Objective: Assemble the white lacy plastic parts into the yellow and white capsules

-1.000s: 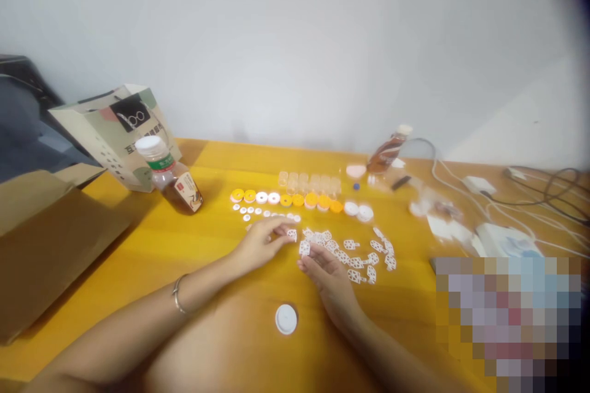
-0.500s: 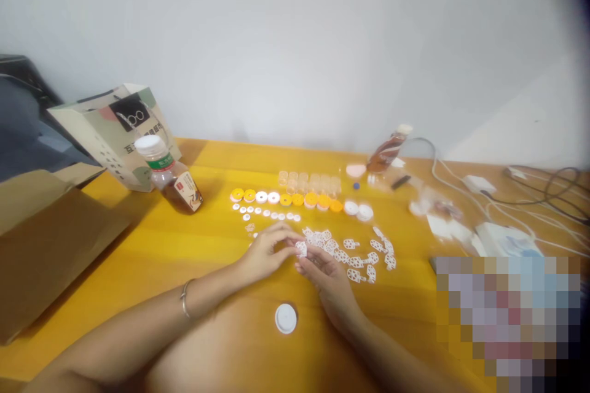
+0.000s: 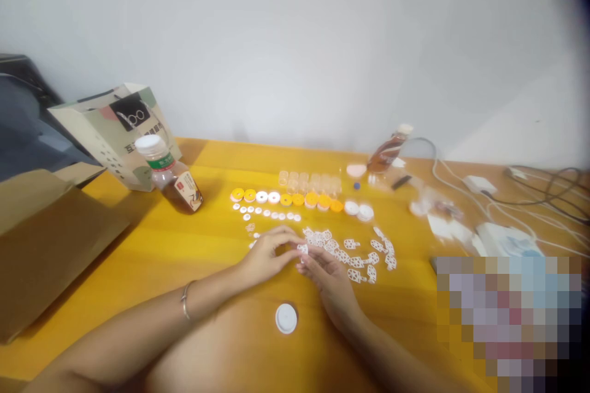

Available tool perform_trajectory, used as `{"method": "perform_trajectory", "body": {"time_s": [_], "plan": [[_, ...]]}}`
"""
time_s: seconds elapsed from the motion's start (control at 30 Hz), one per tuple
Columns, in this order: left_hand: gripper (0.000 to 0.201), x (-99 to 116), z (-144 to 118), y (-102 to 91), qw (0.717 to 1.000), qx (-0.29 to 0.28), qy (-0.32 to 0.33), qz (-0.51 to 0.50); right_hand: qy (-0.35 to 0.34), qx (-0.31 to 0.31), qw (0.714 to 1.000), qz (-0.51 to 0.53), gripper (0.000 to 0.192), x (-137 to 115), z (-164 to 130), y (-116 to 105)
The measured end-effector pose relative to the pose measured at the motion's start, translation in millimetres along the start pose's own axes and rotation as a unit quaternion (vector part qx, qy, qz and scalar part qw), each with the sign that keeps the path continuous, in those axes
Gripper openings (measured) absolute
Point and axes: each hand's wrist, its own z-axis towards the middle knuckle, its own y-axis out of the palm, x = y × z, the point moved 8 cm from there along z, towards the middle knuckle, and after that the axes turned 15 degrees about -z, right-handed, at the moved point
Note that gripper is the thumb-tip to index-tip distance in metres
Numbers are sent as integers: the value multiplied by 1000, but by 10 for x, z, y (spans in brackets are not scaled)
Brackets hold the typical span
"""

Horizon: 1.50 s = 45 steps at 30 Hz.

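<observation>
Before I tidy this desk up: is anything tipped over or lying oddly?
Yes. The brown bottle by the paper bag leans, and another bottle farther back tilts too. A lone white cap lies apart from the rows.

I see a plain, pale grey-white painted wall [image 3: 295, 43] filling the upper half of the view, evenly lit with soft light and no hard shadows. Below it runs a glossy yellow-orange wooden table [image 3: 152, 245], its far edge meeting the wall. At far left, a dark upholstered chair back [image 3: 21, 123] stands beside the table.
</observation>
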Motion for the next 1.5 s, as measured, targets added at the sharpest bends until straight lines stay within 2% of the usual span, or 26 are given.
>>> {"method": "perform_trajectory", "body": {"time_s": [0.27, 0.43, 0.6, 0.7, 0.77, 0.83, 0.93, 1.0, 1.07, 1.13, 1.23, 1.33, 1.4, 1.5], "plan": [[18, -25, -5, 1, 999, 18, -30, -28, -18, 5, 999, -27, 24, -39, -10, -8], [17, -94, -18, -9, 996, 41, -73, -20, -23, 2, 999, -47, 21, -51, -25, -8], [14, -81, -26, 6, 996, 40, -76, 1, -27, -1, 997, -70, 22, -45, -8, -2], [14, -49, -7, -33, 996, 46, -76, 1, -56, -11, 992, -112, 24, -52, 2, 12], [14, -26, 11, -101, 995, 65, -76, 4, -106, -1, 981, -165, 30, -119, -27, 0], [15, -3, 26, -187, 993, 92, -73, 6, -188, -26, 946, -263, 38, -238, -110, 65], [17, 16, 38, -282, 990, 123, -68, 0, -310, -159, 832, -431, 55, -316, -323, 339], [17, 24, 43, -305, 989, 128, -68, -4, -350, -215, 764, -498, 61, -288, -423, 447], [17, 48, 55, -298, 991, 114, -69, -3, -360, -235, 724, -539, 54, -244, -439, 490], [16, 94, 73, -272, 994, 81, -72, 1, -356, -234, 712, -559, 39, -209, -398, 495], [15, 196, 96, -198, 997, -6, -76, 5, -342, -194, 728, -561, 22, -204, -283, 441], [13, 259, 77, -105, 991, -102, -87, 29, -329, -126, 755, -553, 18, -225, -159, 334], [12, 261, 51, -62, 985, -139, -87, 51, -323, -92, 766, -548, 16, -231, -99, 273], [11, 211, 17, -6, 981, -156, -81, 79, -320, -74, 770, -547, 13, -218, -49, 230]]}}
